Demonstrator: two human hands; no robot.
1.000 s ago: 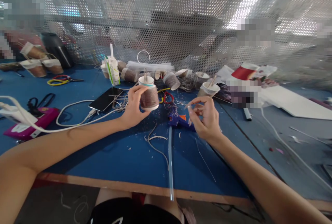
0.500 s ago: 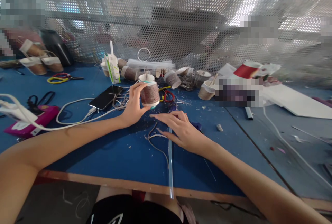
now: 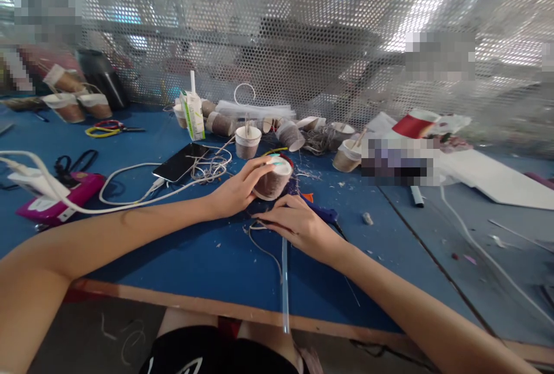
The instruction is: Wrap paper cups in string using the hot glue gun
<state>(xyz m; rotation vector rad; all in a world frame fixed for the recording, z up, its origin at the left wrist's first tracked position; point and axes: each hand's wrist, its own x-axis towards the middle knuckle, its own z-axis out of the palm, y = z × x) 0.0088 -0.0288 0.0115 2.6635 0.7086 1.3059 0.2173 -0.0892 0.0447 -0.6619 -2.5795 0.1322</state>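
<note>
My left hand [image 3: 238,189] grips a paper cup [image 3: 273,180] wrapped in brownish cord, tilted with its pale round end up. Its fingers lie over that end and the thumb is on the near side. Close by on the right, my right hand [image 3: 300,221] is closed, thumb and fingertips pinched at a thin grey cord [image 3: 264,247] whose tail curves down the table. A clear glue stick [image 3: 285,293] runs from under this hand past the table's front edge. A blue glue gun [image 3: 324,212] with an orange part lies behind the hand, partly hidden.
A wrapped cup [image 3: 247,144] stands behind the left hand. Further back are several more cups, a drink carton [image 3: 193,115] and tangled cord. To the left lie a phone [image 3: 179,162], white cables, a magenta power strip [image 3: 64,198] and yellow-red-handled pliers [image 3: 106,130]. White board [image 3: 497,180] lies right.
My left hand has set one wrapped cup upright at the back and now holds another, tilted, further right. My right hand's outstretched fingers have drawn into a pinch at the cord.
</note>
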